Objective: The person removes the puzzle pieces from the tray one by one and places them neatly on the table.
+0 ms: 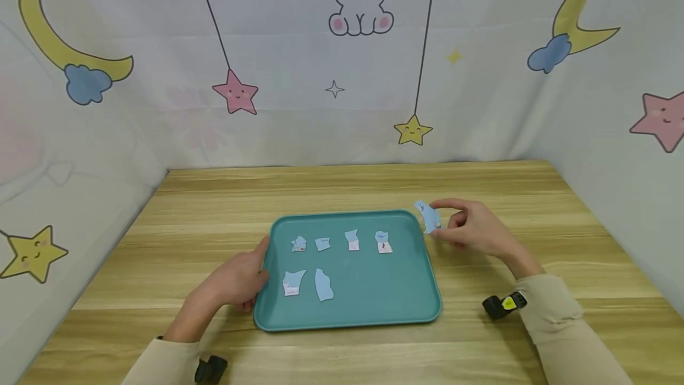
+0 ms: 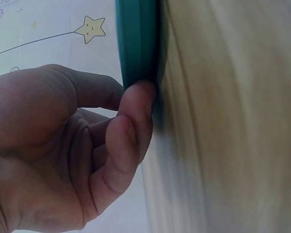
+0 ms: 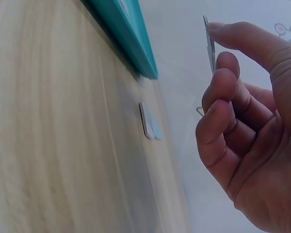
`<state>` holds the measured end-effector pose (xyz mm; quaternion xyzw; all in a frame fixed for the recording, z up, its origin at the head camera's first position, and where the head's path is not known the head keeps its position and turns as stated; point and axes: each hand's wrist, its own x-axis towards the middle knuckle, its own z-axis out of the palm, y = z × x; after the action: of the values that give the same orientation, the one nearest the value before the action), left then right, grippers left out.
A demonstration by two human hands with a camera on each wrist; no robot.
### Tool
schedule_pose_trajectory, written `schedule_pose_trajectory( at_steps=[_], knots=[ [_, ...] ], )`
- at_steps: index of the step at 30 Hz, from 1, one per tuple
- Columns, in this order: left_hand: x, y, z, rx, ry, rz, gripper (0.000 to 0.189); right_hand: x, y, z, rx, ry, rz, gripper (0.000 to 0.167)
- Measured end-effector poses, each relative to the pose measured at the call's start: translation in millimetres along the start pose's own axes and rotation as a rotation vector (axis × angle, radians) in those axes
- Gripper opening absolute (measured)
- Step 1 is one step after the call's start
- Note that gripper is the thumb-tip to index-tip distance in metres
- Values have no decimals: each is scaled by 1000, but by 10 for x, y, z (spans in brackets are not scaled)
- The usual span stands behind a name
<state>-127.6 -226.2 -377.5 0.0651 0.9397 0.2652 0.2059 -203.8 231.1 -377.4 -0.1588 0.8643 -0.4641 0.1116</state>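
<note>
My right hand (image 1: 478, 227) pinches a light blue, irregular-edged card piece (image 1: 428, 216) just beyond the tray's upper right corner. In the right wrist view, the piece (image 3: 211, 46) stands edge-on between thumb and fingertips, above the table. My left hand (image 1: 240, 278) grips the left side of the teal tray (image 1: 369, 302), its fingers at the rim. On the tray lie several small blue pieces, some with pink parts: four in an upper row, including one piece (image 1: 383, 242) at the right, and two below, among them a plain curved one (image 1: 323, 285).
Another flat piece (image 3: 149, 121) lies on the wooden table (image 3: 63, 126) near the tray's corner in the right wrist view. A white fabric backdrop (image 1: 299, 129) printed with stars and moons encloses the table at the back and sides.
</note>
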Motion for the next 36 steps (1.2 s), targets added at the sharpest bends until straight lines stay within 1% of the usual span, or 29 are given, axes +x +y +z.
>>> schedule_pose_trajectory(
  at_steps=[8, 15, 20, 28, 36],
  knots=[
    [-8, -10, 1, 6, 1, 6, 75, -34, 116, -143, -50, 38, 13, 64],
    [-15, -20, 3, 9, -1, 10, 75, -73, 210, -229, -45, 55, 52, 66],
    [-22, -24, 4, 12, 2, 17, 75, -88, 275, -265, -29, 59, 71, 68],
    [-39, -28, 26, 9, 3, 13, 74, -143, 427, -322, -56, 75, 89, 70],
    [-47, -42, 34, 16, 5, 11, 75, -208, 504, -359, -77, 77, 109, 69]
  ],
)
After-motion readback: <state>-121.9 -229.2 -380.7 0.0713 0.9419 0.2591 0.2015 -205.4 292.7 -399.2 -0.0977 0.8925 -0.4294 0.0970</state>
